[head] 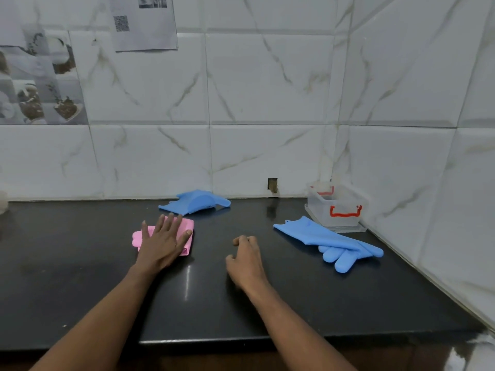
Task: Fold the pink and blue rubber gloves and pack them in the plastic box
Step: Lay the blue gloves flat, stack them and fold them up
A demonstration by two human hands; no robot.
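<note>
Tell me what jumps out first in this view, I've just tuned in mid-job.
The left hand lies flat on a folded pink glove left of centre on the black counter, while the right hand rests loosely curled beside it, holding nothing. Two blue gloves stand out: one humped against the back wall, one stretched flat at right. Behind that one, the clear plastic box with red handles sits in the corner.

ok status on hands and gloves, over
Left hand flat on folded pink glove; right hand loosely curled, holding nothing. Two blue gloves on counter, plastic box open. Nothing in the way.
</note>
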